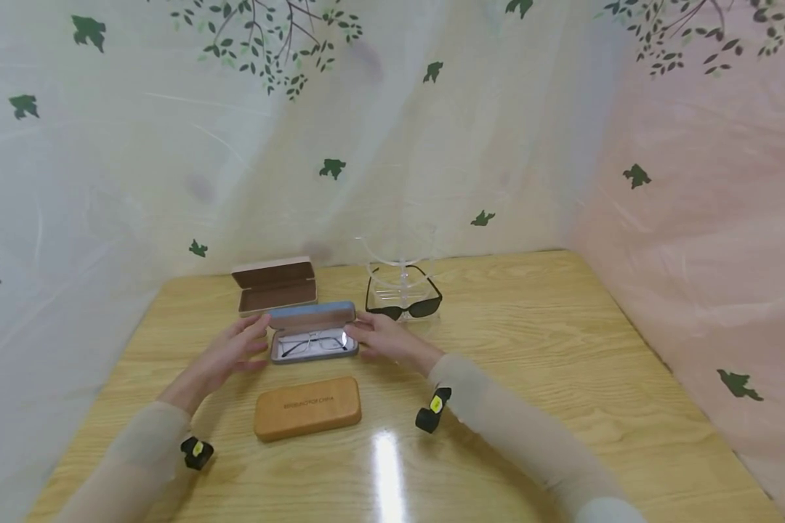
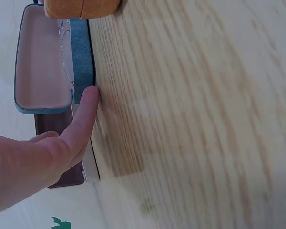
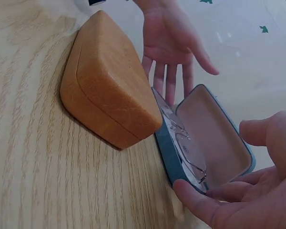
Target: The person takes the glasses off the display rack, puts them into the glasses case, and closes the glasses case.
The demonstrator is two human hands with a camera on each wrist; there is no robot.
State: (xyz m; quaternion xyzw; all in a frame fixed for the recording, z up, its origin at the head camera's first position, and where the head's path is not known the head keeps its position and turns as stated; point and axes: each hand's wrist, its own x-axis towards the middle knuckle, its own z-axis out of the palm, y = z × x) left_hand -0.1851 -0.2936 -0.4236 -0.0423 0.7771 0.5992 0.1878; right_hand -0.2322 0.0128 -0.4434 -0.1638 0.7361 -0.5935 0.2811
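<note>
A blue eyeglass case stands with its lid raised, showing a pinkish lining. Thin-rimmed eyeglasses lie inside it on a pale cloth. My left hand is at the case's left end, thumb by the lid and fingers extended; in the left wrist view a fingertip is right at the case's lower edge. At the other end is my right hand, its fingers fairly straight along the case's side. The right wrist view shows its thumb close to the lid's rim and a fingertip at the base.
A closed tan eyeglass case lies nearer on the wooden table. Behind the blue case sits another open case with a brown interior. Black sunglasses rest on a clear stand at the back. Patterned curtains enclose the table.
</note>
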